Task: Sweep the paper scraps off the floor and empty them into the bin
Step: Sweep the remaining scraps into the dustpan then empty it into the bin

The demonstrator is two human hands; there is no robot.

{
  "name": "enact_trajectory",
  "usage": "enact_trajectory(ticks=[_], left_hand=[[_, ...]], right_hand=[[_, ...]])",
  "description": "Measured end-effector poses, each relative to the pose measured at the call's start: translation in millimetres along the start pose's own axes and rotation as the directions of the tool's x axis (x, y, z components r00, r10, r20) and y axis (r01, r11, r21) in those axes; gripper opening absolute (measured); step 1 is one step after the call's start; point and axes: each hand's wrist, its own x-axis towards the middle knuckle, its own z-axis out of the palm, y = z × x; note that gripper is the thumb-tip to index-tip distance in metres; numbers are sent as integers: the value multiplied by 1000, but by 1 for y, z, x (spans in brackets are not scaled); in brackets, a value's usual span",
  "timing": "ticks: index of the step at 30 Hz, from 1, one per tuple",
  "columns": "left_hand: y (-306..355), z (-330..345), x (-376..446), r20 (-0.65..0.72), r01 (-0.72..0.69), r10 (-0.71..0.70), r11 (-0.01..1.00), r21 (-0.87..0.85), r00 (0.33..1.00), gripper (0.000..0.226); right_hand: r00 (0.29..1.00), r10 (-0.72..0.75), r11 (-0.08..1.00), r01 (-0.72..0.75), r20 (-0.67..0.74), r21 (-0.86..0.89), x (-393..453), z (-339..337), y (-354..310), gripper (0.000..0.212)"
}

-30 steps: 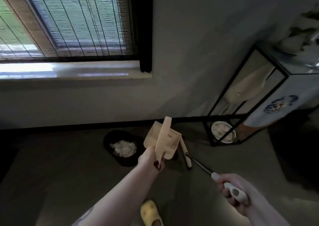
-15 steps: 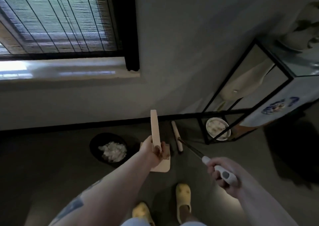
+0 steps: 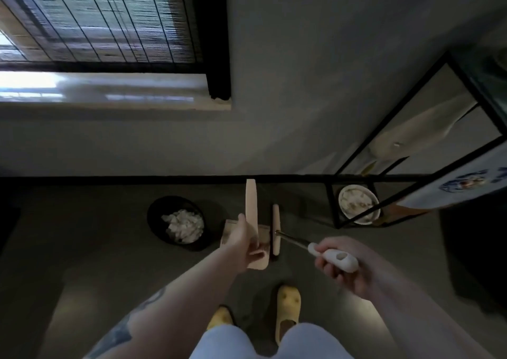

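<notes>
A round black bin (image 3: 156, 221) stands on the floor near the wall, with crumpled white paper scraps (image 3: 184, 225) inside it. My left hand (image 3: 244, 238) grips the upright handle of a beige dustpan (image 3: 251, 205), just right of the bin; the pan's tray hangs below my hand. My right hand (image 3: 338, 265) holds the white grip of a broom (image 3: 333, 257). Its metal shaft runs up-left to the beige broom head (image 3: 276, 229), which sits right beside the dustpan.
A black metal-frame shelf (image 3: 384, 199) stands at the right with a white bowl (image 3: 358, 203) on its lowest level. The grey wall and black baseboard (image 3: 109, 179) run behind the bin. My feet in yellow slippers (image 3: 288, 303) are below the dustpan.
The dustpan has swung from tilted over by the bin to hanging upright beside it. The broom head has moved in next to the pan, and my view has tipped downward.
</notes>
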Motion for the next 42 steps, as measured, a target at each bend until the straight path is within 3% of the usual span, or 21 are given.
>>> enact_trajectory(ticks=[5, 8, 10, 15, 18, 22, 27, 32, 35, 38, 42], left_hand=[[-15, -27, 7, -16, -150, 160, 954, 261, 987, 66], [-19, -42, 3, 212, -366, 313, 882, 296, 926, 42], [-19, -49, 2, 286, -421, 339, 852, 312, 896, 39], [-16, -50, -7, 281, -492, 410, 788, 371, 868, 33], [-10, -55, -8, 252, -504, 436, 752, 426, 864, 31], [3, -65, -2, 247, -502, 438, 744, 440, 865, 31], [5, -72, 2, 283, -495, 408, 753, 433, 868, 39], [4, -72, 1, 279, -512, 429, 718, 471, 859, 39], [6, -72, 1, 290, -512, 422, 710, 484, 859, 38], [6, -74, 0, 298, -514, 419, 705, 489, 858, 34], [9, -76, 1, 301, -476, 372, 740, 475, 878, 31]], right_hand=[[995, -88, 996, 89, 45, -29, -13, -9, -1, 23], [992, -105, 994, 104, 73, 16, -18, -10, 5, 23], [987, -128, 992, 126, 93, 26, -20, -6, 11, 19], [958, -282, 959, 279, 50, 55, -20, 13, 23, 22], [921, -389, 909, 381, 17, 169, -20, 27, 21, 27], [931, -364, 876, 332, 28, 351, -17, 51, 19, 43], [931, -352, 876, 291, 99, 384, -10, 73, 29, 29], [870, -485, 858, 493, -88, 142, -4, 83, 33, 23], [737, -641, 766, 600, -214, -230, 8, 88, 42, 20], [592, -770, 606, 564, -237, -561, 27, 86, 52, 17], [530, -826, 464, 449, -190, -764, 43, 85, 53, 24]])
